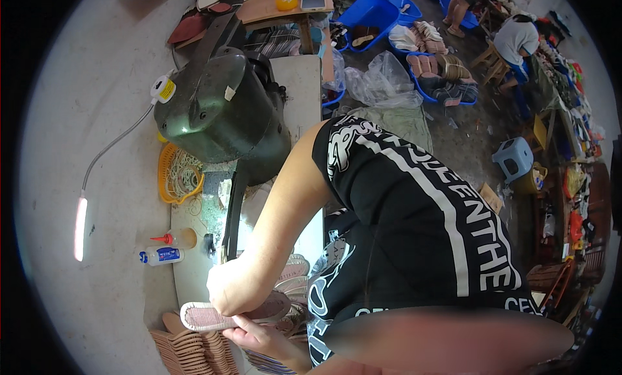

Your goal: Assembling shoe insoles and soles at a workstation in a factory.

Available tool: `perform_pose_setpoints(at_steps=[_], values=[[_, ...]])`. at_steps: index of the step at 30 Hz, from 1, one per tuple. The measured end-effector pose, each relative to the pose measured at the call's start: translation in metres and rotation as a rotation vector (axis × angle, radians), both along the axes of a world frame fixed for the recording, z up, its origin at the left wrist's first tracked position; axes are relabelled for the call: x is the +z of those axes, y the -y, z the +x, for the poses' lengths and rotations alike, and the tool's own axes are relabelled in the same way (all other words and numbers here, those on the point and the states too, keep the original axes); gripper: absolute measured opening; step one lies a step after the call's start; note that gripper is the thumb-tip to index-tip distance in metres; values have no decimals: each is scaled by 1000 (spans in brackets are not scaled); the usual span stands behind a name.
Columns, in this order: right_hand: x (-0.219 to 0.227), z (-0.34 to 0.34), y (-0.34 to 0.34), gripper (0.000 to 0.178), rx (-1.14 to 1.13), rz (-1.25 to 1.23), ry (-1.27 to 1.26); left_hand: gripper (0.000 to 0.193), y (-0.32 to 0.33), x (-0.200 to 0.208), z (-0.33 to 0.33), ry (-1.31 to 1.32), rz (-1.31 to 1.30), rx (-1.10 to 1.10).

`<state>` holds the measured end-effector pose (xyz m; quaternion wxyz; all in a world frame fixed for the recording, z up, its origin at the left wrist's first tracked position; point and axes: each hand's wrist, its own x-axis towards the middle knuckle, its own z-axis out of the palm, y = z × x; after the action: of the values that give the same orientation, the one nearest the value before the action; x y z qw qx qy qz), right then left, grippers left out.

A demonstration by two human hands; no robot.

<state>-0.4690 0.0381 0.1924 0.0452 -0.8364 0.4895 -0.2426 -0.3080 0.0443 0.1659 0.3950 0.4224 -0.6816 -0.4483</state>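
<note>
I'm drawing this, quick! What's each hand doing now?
Left hand: partly open, touching the long, pink, textured, pale-edged sole.
Right hand: curled over that sole; underside hidden, so its grip can't be told.

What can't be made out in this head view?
Head view:
Right hand: its fingers are hidden behind it, so its grip on the pink slipper is unclear.
Left hand: any fingertips beneath the slipper are hidden by it.
Dark machine: what lies below its narrow arm's tip is hidden by the right hand.
Seated person: hands too small, screened by the body.
Lower-edge patch: blurred.
</note>
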Motion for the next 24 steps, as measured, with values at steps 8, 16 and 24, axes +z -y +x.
perform_pose_setpoints(at_steps=[8, 16, 24], values=[[-10, -10, -3, 29, 41, 271, 583, 47, 13, -10, 15, -241, 151, 83], [-26, -15, -8, 26, 181, 388, 687, 35, 23, -19, 25, -130, 179, -75], [-19, -30, 1, 30, 231, 545, 502, 45, 1, -1, 6, 0, 69, -159]])
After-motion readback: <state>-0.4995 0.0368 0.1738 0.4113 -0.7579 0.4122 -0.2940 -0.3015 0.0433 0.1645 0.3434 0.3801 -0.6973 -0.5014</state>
